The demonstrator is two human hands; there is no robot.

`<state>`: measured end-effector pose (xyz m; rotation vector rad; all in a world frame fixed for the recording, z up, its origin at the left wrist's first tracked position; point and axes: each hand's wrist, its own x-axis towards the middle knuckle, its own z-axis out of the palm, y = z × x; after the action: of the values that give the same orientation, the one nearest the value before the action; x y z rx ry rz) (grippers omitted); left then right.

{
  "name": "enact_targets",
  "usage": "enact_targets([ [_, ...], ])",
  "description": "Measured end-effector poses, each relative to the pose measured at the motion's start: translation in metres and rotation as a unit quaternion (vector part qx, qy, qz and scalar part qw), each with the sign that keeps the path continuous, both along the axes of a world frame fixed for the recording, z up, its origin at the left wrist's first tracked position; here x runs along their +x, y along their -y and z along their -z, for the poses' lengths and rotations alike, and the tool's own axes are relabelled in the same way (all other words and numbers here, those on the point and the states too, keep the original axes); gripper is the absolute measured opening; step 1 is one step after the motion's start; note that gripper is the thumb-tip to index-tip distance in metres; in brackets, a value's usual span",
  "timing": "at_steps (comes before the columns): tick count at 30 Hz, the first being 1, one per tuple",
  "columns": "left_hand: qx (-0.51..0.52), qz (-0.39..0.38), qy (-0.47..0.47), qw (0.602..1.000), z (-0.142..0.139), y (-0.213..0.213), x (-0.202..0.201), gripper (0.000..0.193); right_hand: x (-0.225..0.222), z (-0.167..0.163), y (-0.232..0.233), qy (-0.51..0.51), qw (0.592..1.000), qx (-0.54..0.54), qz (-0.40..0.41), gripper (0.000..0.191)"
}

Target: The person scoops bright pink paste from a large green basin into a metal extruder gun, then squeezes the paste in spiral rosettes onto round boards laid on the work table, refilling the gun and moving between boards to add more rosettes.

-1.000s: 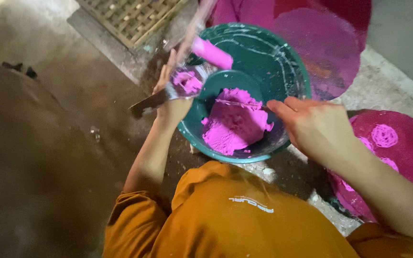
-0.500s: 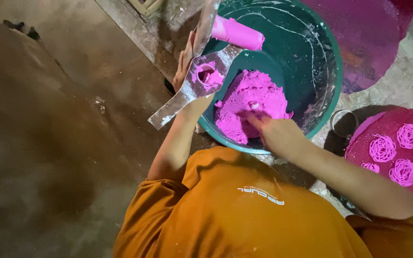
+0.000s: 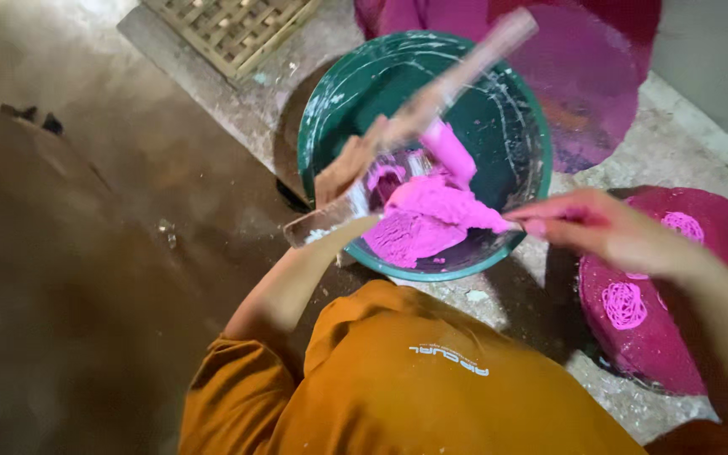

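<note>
A green basin (image 3: 334,101) on the floor holds a lump of bright pink dough (image 3: 431,221). My left hand (image 3: 349,168) grips a wooden press tool (image 3: 457,72) over the basin's left rim; its pink-smeared cylinder (image 3: 452,152) points down into the dough. My right hand (image 3: 600,227), blurred, hovers at the basin's right rim with pink-stained fingers near the dough; whether it holds a pinch of dough is unclear.
A round pink tray (image 3: 676,337) with coiled pink noodle nests (image 3: 625,305) lies at the right. More pink trays (image 3: 591,76) lean behind the basin. A woven bamboo mat (image 3: 229,25) lies at the top. Bare brown floor spreads to the left.
My right hand has come out of the dough and moved right, toward the tray. The press in my left hand has tilted up, its long handle now swinging across the basin.
</note>
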<state>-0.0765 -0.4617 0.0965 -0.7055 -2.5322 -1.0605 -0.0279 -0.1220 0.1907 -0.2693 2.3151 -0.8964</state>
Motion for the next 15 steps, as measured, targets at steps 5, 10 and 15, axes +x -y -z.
enact_targets([
  [5, -0.025, 0.056, -0.016, 0.998, 0.005, -0.015, 0.005, 0.078, -0.031, -0.040, 0.053, -0.144, 0.968, 0.196, -0.059, 0.033],
  [10, -0.021, 0.088, -0.085, 0.992, 0.027, -0.017, -0.003, 0.079, -0.007, -0.015, 0.118, -0.434, 0.797, 0.331, -0.260, 0.009],
  [15, 0.200, 0.151, 0.271, 0.929, 0.034, 0.001, 0.007, 0.077, 0.007, -0.045, 0.112, -0.544, 0.742, 0.216, -0.327, 0.026],
])
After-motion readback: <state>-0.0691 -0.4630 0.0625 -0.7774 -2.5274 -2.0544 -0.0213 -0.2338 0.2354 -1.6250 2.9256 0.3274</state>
